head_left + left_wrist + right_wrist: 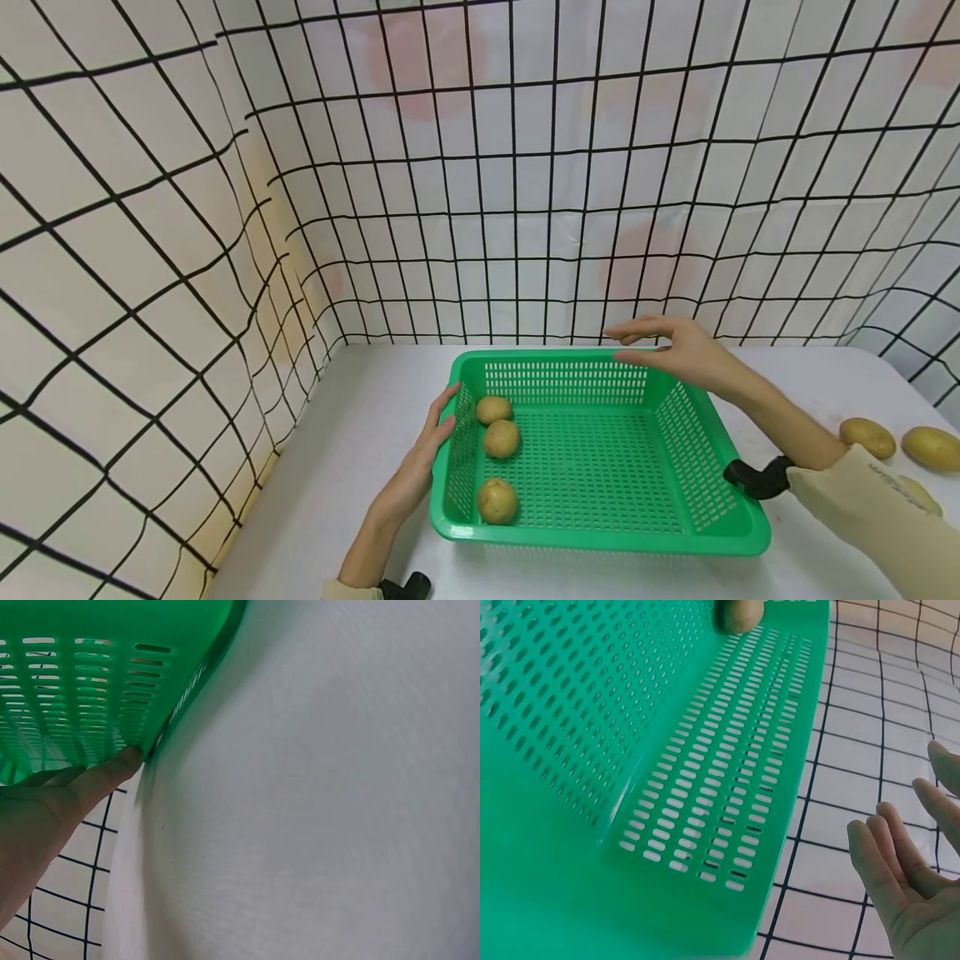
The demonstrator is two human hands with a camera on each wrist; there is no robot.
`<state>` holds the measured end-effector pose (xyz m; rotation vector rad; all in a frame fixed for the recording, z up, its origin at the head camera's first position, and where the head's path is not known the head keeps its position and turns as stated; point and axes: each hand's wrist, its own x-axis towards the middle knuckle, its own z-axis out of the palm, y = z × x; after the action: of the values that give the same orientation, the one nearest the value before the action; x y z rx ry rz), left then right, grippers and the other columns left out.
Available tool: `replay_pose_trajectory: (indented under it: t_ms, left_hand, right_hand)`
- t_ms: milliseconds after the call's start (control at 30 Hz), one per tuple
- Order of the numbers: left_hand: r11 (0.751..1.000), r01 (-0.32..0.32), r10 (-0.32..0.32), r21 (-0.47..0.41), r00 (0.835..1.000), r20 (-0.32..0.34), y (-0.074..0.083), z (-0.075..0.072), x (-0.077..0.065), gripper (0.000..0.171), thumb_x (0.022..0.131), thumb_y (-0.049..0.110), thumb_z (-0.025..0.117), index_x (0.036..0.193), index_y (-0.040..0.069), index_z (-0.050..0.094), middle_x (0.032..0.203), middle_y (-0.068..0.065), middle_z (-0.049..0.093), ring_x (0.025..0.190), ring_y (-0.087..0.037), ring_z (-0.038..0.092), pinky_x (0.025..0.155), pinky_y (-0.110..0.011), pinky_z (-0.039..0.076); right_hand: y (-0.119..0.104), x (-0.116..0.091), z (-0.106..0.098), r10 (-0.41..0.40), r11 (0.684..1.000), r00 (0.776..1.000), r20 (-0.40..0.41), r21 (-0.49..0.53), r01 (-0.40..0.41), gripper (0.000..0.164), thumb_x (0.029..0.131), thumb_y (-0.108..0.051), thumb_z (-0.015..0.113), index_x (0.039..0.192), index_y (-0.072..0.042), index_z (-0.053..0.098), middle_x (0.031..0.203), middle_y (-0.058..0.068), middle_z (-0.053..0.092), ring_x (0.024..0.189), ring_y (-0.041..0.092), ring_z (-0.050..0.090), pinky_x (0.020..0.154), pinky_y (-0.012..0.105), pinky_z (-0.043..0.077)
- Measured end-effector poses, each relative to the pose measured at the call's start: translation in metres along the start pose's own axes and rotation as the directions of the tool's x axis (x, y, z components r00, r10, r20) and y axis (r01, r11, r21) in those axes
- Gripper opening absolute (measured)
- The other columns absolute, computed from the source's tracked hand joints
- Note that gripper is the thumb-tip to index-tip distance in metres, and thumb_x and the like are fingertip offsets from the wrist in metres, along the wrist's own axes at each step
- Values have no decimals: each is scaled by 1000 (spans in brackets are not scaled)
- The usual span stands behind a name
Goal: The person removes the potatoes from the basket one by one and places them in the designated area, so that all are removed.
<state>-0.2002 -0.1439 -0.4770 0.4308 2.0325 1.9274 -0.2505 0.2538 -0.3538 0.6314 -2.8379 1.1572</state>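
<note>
“Lying which way, the basket (600, 541)?”

“Lengthwise left to right on the surface (322, 475). Left hand (420, 458) nearer, extended fingers touching the basket's left side; right hand (681, 352) apart, near its far edge, fingers loose, holding nothing.”

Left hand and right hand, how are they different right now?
The left hand touches the left side of the green basket, while the right hand hovers near the basket's far edge, touching nothing. In the head view, the left hand points mostly forward, but the right hand points mostly left. Neither hand holds any of the potatoes.
</note>
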Motion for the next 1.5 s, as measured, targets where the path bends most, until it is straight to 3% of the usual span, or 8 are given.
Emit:
replay_pose_trajectory:
  t_ms: [267,500,667,900,1133,1500]
  left_hand:
    - [1000,-1,1,5,1000,-4,0,-1,-1,50,112,49,27,160,51,12,174,2,4,160,-37,8,121,-72,20]
    - [1000,-3,3,-1,1000,1,1,0,-1,50,113,48,27,161,50,11,174,1,5,160,-37,11,121,-70,23]
    - [1000,-10,10,6,1000,2,1,0,0,51,113,48,26,161,48,10,174,-1,5,159,-38,11,121,-70,23]
    - [1000,-18,18,17,1000,-5,0,0,0,52,113,48,26,162,45,10,174,-4,6,159,-41,13,120,-72,24]
    - [1000,-15,15,8,1000,-1,0,-1,-1,51,113,48,26,162,47,10,174,-1,6,159,-37,13,121,-70,23]
    - [1000,-15,15,-1,1000,-12,-2,-1,2,50,113,48,27,161,47,12,173,-1,8,159,-36,15,121,-67,25]
  right_hand:
    - [-8,16,19,-24,998,999,49,67,21,41,94,-35,77,133,-26,70,131,6,68,122,30,60,101,60,50]
    - [-11,29,41,-78,993,992,98,96,68,41,93,-33,78,131,-19,72,136,7,68,120,30,62,89,41,54]
    - [-15,37,57,-132,987,981,140,115,116,37,93,-24,78,129,-13,73,135,12,67,117,33,63,84,37,53]
    - [-17,50,82,-201,974,958,204,144,173,37,94,-22,77,130,-11,73,128,16,70,106,24,65,80,31,56]
    - [-22,55,99,-194,974,948,251,166,155,39,94,-26,77,130,-12,72,132,16,69,120,38,66,96,47,57]
    - [-23,63,120,-219,966,926,307,205,160,41,94,-24,77,131,-6,71,133,17,69,121,38,64,102,59,52]
